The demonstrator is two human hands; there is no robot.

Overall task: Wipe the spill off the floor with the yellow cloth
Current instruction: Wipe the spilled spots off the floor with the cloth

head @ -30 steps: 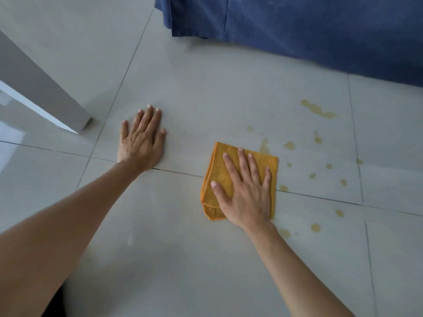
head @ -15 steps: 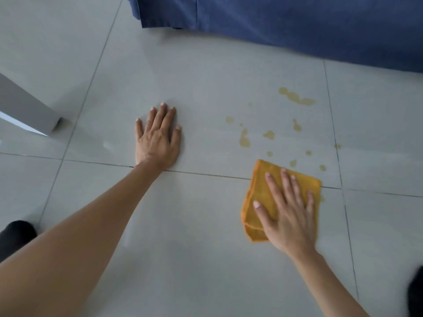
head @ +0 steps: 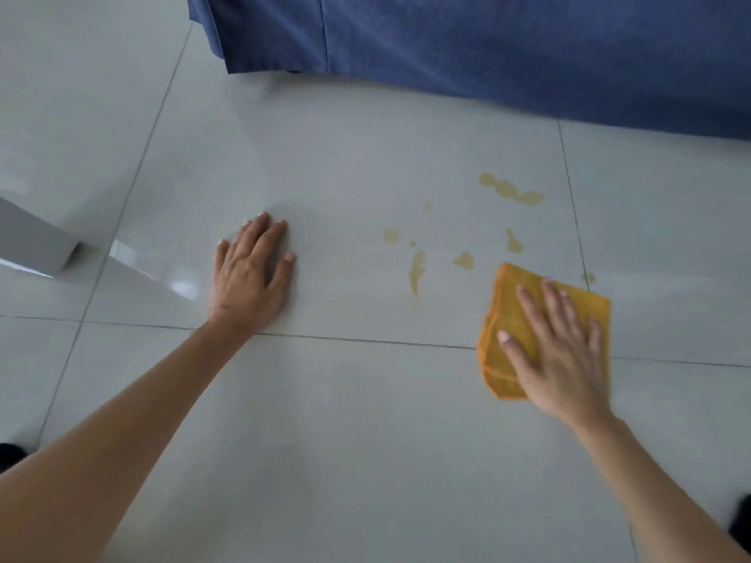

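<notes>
No writing, label, brand, number or sign can be read anywhere in the head view. The folded yellow cloth, the pale glossy floor tiles and the blue fabric drape are all plain.

Orange-yellow cloth, pale tan spill spots, glossy grey-white floor tiles, dark blue fabric

We see the yellow cloth partly hidden under our right hand; blue fabric runs off at twelve o'clock.
</notes>
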